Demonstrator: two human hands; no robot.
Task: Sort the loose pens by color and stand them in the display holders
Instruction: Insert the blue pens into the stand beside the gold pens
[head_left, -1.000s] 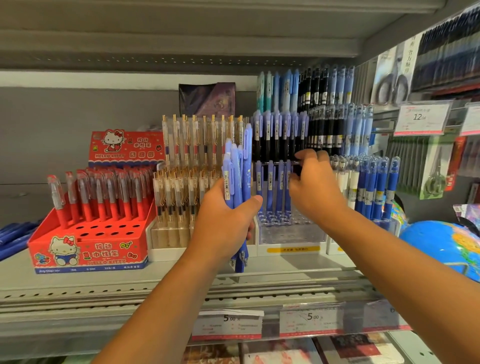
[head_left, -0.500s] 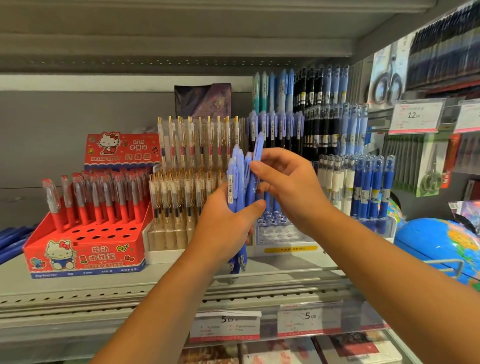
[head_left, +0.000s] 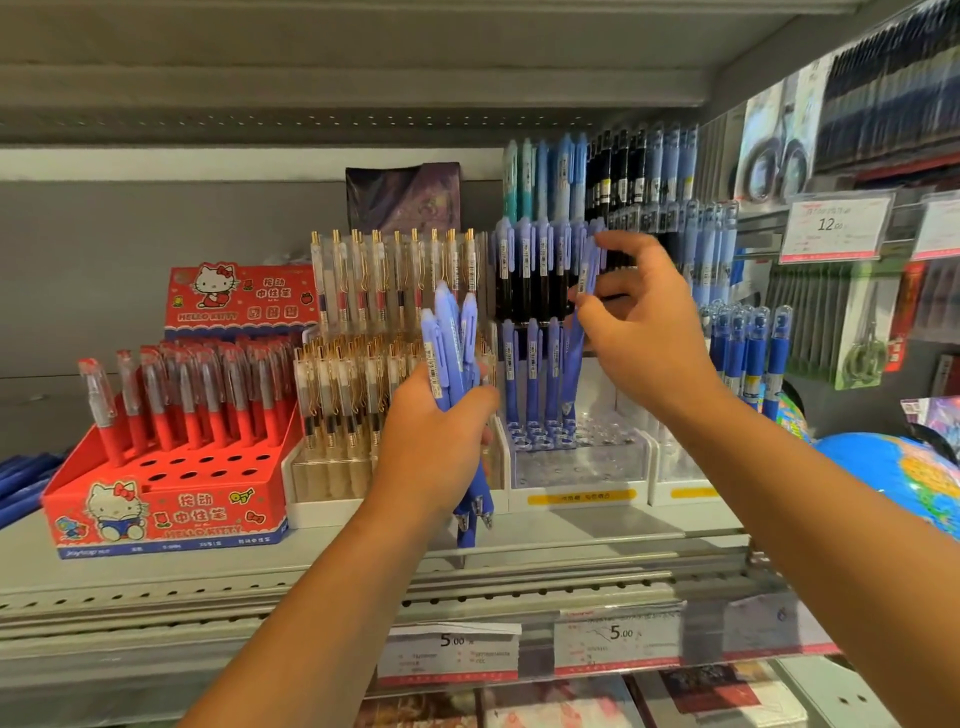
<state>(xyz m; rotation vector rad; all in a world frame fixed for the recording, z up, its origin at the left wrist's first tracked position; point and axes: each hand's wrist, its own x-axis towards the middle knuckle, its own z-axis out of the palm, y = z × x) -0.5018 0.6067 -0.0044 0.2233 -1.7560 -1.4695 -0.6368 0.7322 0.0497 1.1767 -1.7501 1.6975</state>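
left hand (head_left: 436, 439) fingers curled tight round bundle of blue pens (head_left: 451, 343), just left of clear display holder (head_left: 576, 467), right hand (head_left: 647, 338) thumb and fingertips pinching single blue pen (head_left: 575, 358), tilted, above the holder's rear rows

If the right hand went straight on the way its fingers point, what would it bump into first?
Probably the upper row of pens standing in the clear holder, just beyond the single pen the right hand pinches. Depth is hard to judge from one view.
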